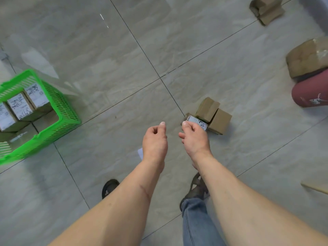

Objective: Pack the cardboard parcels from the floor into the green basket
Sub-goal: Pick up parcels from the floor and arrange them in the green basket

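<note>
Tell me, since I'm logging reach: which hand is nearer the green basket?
Left. The left hand hangs over bare floor, right of the green basket; the right hand lies farther right, by the floor parcels.

Green basket point(68, 112) holds labelled parcels point(20, 107); brown parcels point(209, 115) clustered on floor

Three parcels point(19, 107) sit in the basket point(58, 110) at left; a cluster of boxes point(211, 115) lies right of it on the floor point(124, 59).
</note>
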